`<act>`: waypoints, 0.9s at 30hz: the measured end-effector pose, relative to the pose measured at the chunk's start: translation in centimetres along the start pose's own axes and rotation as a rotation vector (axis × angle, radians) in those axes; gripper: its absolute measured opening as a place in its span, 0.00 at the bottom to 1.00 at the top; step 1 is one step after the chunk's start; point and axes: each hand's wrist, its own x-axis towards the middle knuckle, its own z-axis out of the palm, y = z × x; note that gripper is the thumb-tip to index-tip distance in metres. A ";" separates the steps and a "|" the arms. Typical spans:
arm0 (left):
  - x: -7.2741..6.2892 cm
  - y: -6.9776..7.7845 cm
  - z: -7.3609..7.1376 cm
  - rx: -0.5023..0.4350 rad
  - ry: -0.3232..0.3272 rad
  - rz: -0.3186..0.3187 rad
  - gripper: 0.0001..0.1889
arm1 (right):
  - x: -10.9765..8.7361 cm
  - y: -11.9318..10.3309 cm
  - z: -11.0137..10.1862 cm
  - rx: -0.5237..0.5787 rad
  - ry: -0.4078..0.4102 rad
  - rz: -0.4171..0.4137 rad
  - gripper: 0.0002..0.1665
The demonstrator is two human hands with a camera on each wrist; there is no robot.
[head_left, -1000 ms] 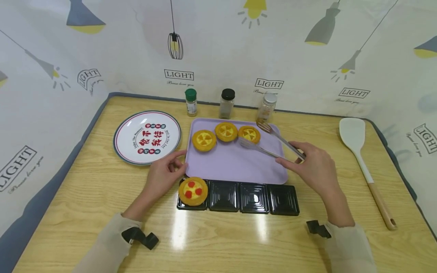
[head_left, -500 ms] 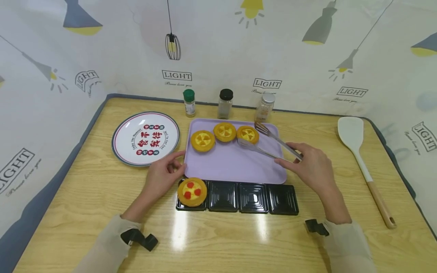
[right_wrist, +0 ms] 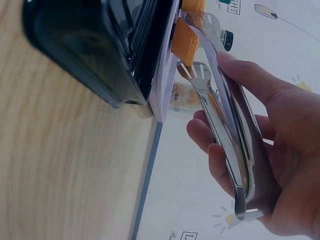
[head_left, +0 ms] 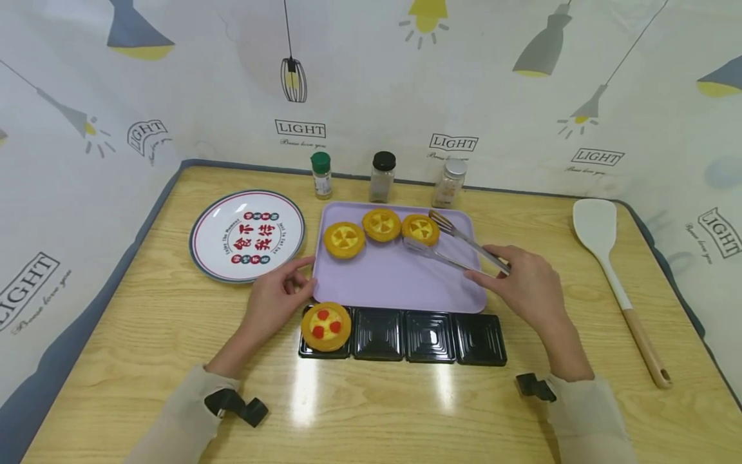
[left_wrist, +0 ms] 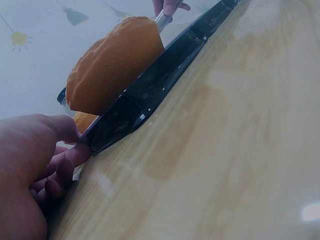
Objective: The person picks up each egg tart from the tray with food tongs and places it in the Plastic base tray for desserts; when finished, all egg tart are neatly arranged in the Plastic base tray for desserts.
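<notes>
My right hand [head_left: 530, 283] holds metal tongs [head_left: 475, 248]. Their slotted tips stand on either side of the rightmost egg tart [head_left: 420, 229], one behind it and one at its front. Two more egg tarts lie to its left on the lilac tray [head_left: 400, 283], a left one [head_left: 344, 240] and a middle one [head_left: 382, 225]. My left hand [head_left: 278, 293] grips the tray's left edge with thumb and fingertips. A tart with red spots [head_left: 326, 327] sits in the leftmost section of the black four-part tray [head_left: 379, 334]. In the right wrist view, my thumb and fingers wrap the tongs [right_wrist: 225, 125].
A round plate [head_left: 248, 200] with red lettering lies left of the lilac tray. Behind it stand a green-capped shaker [head_left: 322, 175], a black-capped jar [head_left: 382, 177] and a silver-capped jar [head_left: 450, 183]. At the right lies a white spatula [head_left: 603, 241] with a wooden handle.
The far tip of the tongs has moved slightly left and down, closer to the rightmost tart. My left hand and the tarts stay in place.
</notes>
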 end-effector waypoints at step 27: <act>0.0 0.0 0.0 -0.014 0.002 0.003 0.20 | 0.1 0.1 -0.1 0.018 0.063 -0.033 0.35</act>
